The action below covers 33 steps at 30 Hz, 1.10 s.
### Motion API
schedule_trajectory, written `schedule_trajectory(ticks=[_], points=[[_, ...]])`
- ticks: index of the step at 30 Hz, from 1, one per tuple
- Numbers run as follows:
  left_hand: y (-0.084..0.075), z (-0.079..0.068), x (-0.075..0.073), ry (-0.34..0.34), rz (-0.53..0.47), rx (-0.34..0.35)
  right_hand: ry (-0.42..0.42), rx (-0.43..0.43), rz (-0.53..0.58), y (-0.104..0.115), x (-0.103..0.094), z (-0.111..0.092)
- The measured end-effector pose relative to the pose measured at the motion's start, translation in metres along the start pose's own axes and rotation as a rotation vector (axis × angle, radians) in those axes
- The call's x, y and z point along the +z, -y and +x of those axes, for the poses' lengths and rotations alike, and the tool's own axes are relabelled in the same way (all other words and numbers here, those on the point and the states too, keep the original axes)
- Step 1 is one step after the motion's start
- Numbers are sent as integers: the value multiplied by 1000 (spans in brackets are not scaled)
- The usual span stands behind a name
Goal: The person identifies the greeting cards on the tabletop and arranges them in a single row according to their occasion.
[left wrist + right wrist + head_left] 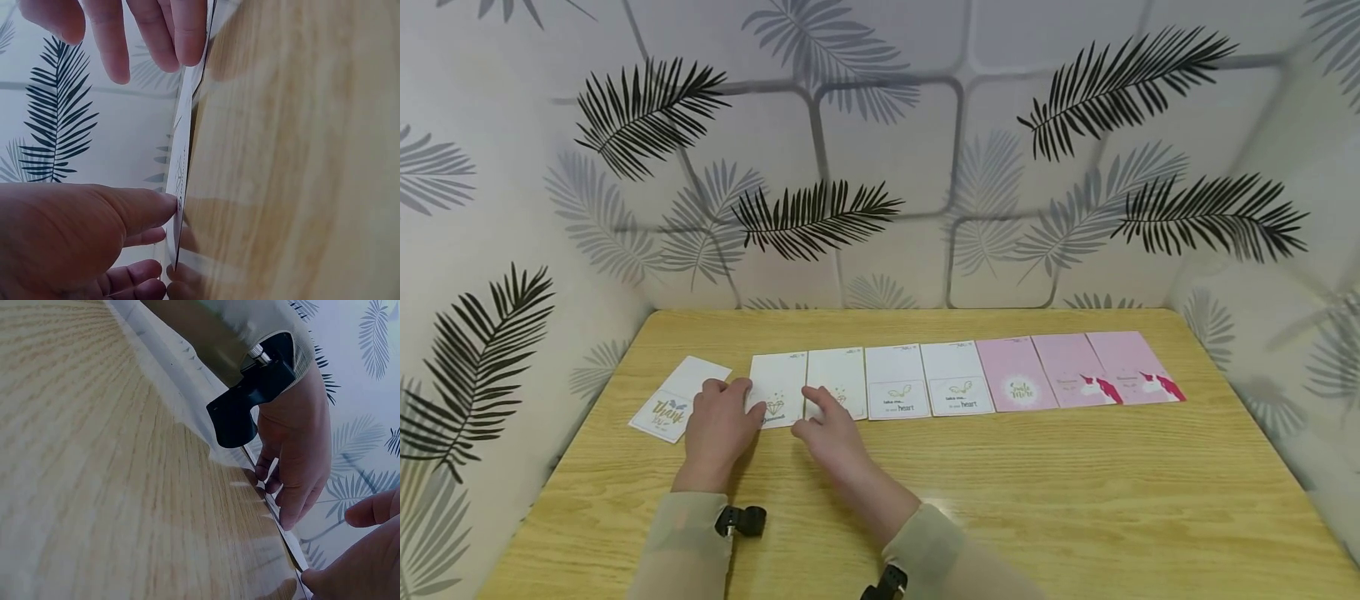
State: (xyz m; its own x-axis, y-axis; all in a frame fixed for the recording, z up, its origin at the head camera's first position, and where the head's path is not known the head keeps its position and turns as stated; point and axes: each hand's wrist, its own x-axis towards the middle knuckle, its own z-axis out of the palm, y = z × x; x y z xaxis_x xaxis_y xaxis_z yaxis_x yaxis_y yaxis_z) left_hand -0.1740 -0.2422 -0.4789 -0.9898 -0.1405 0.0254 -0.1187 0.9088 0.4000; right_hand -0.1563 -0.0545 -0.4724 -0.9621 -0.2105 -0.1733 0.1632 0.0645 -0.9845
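Note:
My left hand (718, 427) holds a white greeting card (778, 379) with a gold diamond print. Its thumb lies on the lower left of the card's face, and the fingers are at the left edge. My right hand (838, 442) is over the lower left of a matching diamond card (837, 372), its index finger reaching over the print and its thumb near the bottom edge. In the right wrist view, that thumb (312, 579) touches a card's edge. Left of my left hand, a tilted white "Thank you" card (658, 415) lies by itself.
Rightward along the row lie two white "heart" cards (893, 367) (953, 362), a pink "smile" card (1006, 358) and two pink unicorn cards (1063, 354) (1126, 350). The wooden table (1075, 500) meets a leaf-patterned wall (910, 258) behind the cards.

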Motion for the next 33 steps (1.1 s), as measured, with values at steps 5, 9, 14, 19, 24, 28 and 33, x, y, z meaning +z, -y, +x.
schedule_trajectory(ticks=[5, 9, 14, 19, 24, 28, 33], points=[[0, -1, 0, -8, 2, -3, -4, 8, 13, 0, 3, -1], [1, -1, 0, -12, 1, 1, -6, 12, 18, 0, 4, -2], [6, -1, -6, -43, -7, 3, 1, -15, 14, 0, 5, -4], [21, -1, -22, -87, -6, -5, 26, -51, 24, 1, 7, -3], [44, 3, -37, -91, 5, -19, 55, -35, 54, 3, 12, -1], [59, 7, -45, -76, 30, -29, 93, -27, 103, 4, 19, 0], [74, 10, -52, -44, 59, -56, 149, -29, 187, 1, 30, 2]])
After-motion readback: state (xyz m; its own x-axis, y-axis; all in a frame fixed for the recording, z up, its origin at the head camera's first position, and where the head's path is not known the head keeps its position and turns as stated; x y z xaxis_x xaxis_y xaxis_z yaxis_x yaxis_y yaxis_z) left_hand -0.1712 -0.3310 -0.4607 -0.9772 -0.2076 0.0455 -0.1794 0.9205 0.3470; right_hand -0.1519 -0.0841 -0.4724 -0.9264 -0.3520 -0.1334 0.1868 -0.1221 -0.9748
